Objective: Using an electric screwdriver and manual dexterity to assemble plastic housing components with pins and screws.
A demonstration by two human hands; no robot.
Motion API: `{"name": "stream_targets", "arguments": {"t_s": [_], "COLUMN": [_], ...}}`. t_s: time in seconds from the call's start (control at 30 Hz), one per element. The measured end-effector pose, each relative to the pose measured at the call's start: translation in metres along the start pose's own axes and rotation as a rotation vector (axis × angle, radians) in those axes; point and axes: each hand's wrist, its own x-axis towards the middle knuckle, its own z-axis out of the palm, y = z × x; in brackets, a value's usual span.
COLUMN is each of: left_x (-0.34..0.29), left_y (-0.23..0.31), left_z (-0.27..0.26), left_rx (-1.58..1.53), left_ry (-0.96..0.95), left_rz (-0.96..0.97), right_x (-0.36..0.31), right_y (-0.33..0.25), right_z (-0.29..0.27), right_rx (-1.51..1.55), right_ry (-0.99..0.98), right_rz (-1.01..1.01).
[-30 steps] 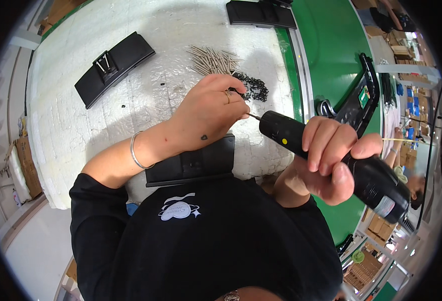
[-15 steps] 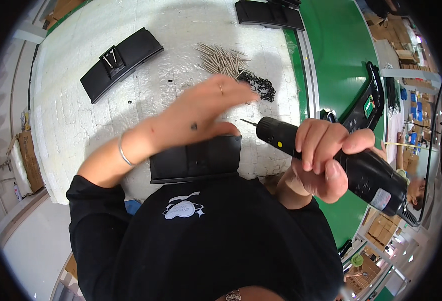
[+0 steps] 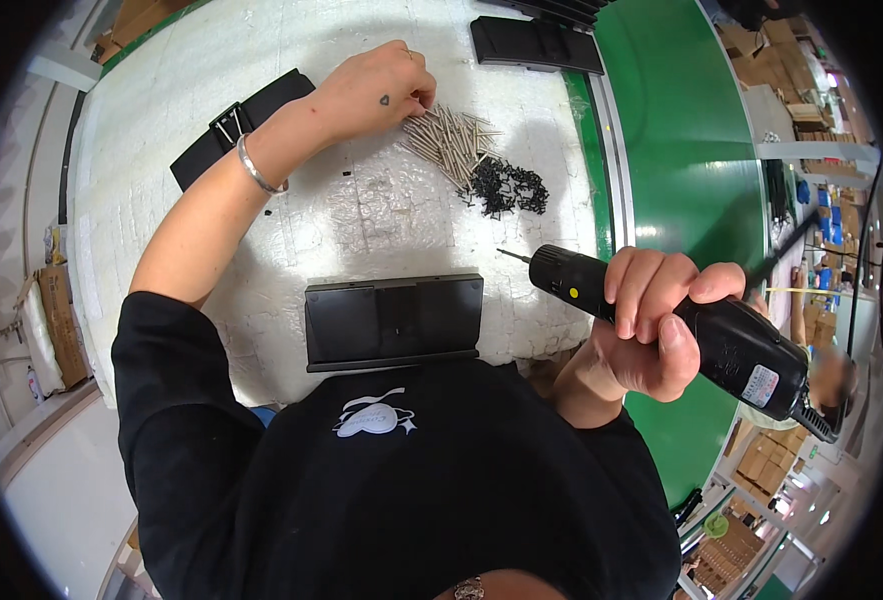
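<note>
My left hand [image 3: 381, 92] reaches over the white-covered table to the edge of a pile of long silver pins [image 3: 451, 145]. Its fingers are curled together at the pins; whether one is between them I cannot make out. A heap of small black screws [image 3: 506, 188] lies against the near side of that pile. My right hand [image 3: 656, 315] is wrapped round a black electric screwdriver [image 3: 571, 278], whose thin bit points left over the table. Close to my body lies a black rectangular panel [image 3: 393, 322], touched by neither hand.
Partly behind my left forearm is another black panel [image 3: 196, 160] with silver pins on it. More black panels [image 3: 536, 45] lie at the far right. A green surface [image 3: 676, 130] runs along the right side. A person [image 3: 829, 385] is at the right rim. Two small black bits lie mid-table.
My left hand has moved away from above the near panel, up and left to the pin pile, and its fingers have curled. The screwdriver has shifted slightly right and down in my right hand.
</note>
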Motion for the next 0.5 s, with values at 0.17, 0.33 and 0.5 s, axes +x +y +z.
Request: {"name": "stream_targets", "arguments": {"t_s": [0.17,0.33,0.5], "left_x": [-0.041,-0.113,-0.164], "left_y": [0.034,0.088,0.123], "left_z": [-0.017,-0.027,-0.003], "left_rx": [-0.149,-0.326,-0.349], "left_ry": [0.204,0.28,0.386], "left_rz": [0.044,-0.002,-0.227], "right_x": [-0.001,0.0,-0.01], "right_y": [-0.001,-0.006,0.022], "right_z": [0.0,0.015,0.037], "right_rx": [0.012,-0.047,0.049], "right_ry": [-0.016,-0.188,-0.294], "right_rz": [-0.01,0.055,0.079]}}
